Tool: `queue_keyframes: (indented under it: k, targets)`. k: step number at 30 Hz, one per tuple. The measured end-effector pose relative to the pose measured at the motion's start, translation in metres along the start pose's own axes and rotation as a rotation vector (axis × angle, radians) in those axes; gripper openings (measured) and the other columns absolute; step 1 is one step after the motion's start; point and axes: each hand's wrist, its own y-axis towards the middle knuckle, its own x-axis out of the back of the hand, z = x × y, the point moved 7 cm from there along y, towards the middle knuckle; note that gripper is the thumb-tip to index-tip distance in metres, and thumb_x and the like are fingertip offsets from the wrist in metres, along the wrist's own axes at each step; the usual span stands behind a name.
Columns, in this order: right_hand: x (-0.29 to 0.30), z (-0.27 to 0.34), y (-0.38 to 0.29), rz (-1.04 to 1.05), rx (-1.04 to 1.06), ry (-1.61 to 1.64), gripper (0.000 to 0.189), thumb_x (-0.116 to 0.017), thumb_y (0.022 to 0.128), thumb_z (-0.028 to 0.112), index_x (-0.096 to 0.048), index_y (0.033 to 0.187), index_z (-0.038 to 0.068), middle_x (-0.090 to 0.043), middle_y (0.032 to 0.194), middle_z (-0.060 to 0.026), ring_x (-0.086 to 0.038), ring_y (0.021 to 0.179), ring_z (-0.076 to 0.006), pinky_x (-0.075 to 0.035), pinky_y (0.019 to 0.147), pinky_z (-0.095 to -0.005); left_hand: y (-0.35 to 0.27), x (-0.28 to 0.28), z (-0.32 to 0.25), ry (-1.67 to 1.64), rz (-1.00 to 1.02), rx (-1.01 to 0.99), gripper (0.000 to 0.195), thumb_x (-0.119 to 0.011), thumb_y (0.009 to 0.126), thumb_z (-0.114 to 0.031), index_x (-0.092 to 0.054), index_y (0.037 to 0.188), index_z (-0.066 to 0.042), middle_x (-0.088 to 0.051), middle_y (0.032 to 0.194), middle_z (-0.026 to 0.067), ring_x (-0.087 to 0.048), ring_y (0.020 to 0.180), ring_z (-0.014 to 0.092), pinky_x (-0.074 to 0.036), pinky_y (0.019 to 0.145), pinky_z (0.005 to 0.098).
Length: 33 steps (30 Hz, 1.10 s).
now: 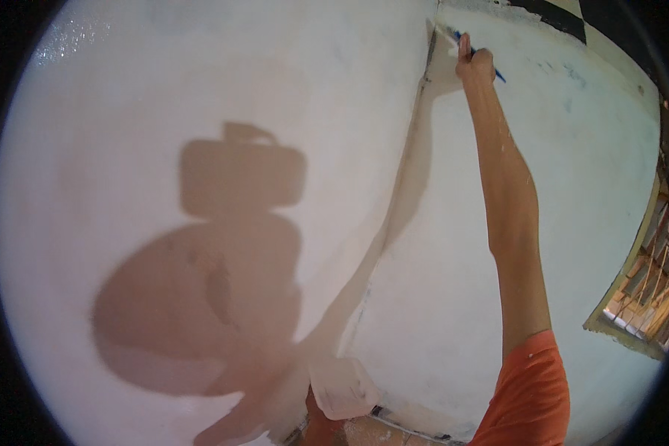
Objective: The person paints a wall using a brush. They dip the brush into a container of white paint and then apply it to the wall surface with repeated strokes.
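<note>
High up at the corner where two white-coated walls meet, my right hand (475,62) grips a thin paintbrush (500,74) with a blue handle. Its bristle end points up and left, close to the corner seam (423,81); whether it touches the wall is hard to tell. Low in the view is a pale plastic container (343,390) with a whitish surface. Part of my left hand (311,402) shows at the container's left edge, seemingly holding it; the fingers are mostly hidden.
A large shadow (245,178) falls across the left wall (89,167). On the right is a wall opening (644,284) with brickwork and thin rods beyond. Black and light checkered tiles (557,19) border the right wall's upper edge. Tiled floor (379,432) shows at the bottom.
</note>
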Motion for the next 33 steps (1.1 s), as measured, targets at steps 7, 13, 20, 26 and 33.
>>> queue_keyframes:
  k: [7, 13, 20, 26, 33]
  targets:
    - [-0.056, -0.028, 0.052, 0.254, -0.003, -0.145, 0.045, -0.046, 0.099, 0.009, -0.023, 0.127, -0.019, -0.057, 0.114, -0.0314, -0.068, 0.095, -0.0341, -0.065, 0.073, -0.0325, -0.002, 0.016, 0.004, -0.019, -0.016, -0.002, 0.056, -0.035, 0.099, -0.045, -0.042, 0.142, -0.01, -0.051, 0.137, 0.0139, -0.052, 0.123, 0.038, -0.043, 0.102, 0.0585]
    - [-0.01, -0.045, -0.024, 0.049, 0.02, 0.054, 0.052, -0.037, 0.094, 0.001, -0.014, 0.137, -0.017, -0.053, 0.118, -0.0364, -0.063, 0.103, -0.045, -0.063, 0.081, -0.0416, -0.004, 0.031, -0.002, -0.006, -0.046, -0.03, 0.056, -0.035, 0.099, -0.045, -0.042, 0.142, -0.01, -0.051, 0.137, 0.0139, -0.052, 0.124, 0.038, -0.043, 0.102, 0.0587]
    - [0.122, -0.017, -0.058, 0.106, -0.083, -0.137, 0.036, -0.036, 0.094, 0.001, -0.025, 0.123, -0.018, -0.051, 0.121, -0.0344, -0.06, 0.11, -0.0436, -0.062, 0.087, -0.0428, 0.0, 0.025, 0.01, 0.015, -0.008, -0.009, 0.055, -0.036, 0.099, -0.044, -0.042, 0.142, -0.01, -0.051, 0.137, 0.014, -0.052, 0.124, 0.038, -0.043, 0.103, 0.0589]
    - [0.08, 0.013, -0.065, 0.059, -0.042, -0.241, 0.038, -0.035, 0.097, 0.003, -0.026, 0.127, -0.018, -0.044, 0.127, -0.0342, -0.058, 0.113, -0.0422, -0.061, 0.088, -0.0414, 0.001, 0.022, 0.021, 0.053, -0.036, -0.018, 0.056, -0.036, 0.098, -0.047, -0.046, 0.139, -0.01, -0.055, 0.132, 0.0115, -0.054, 0.12, 0.037, -0.045, 0.1, 0.0577]
    - [-0.024, -0.014, 0.048, 0.032, -0.153, 0.135, 0.042, -0.053, 0.099, 0.027, -0.054, 0.104, -0.015, -0.059, 0.114, -0.0281, -0.067, 0.092, -0.0412, -0.056, 0.09, -0.0433, -0.002, 0.028, 0.028, 0.028, -0.04, -0.037, 0.056, -0.037, 0.098, -0.047, -0.045, 0.14, -0.011, -0.055, 0.132, 0.0121, -0.054, 0.12, 0.037, -0.045, 0.1, 0.0569]
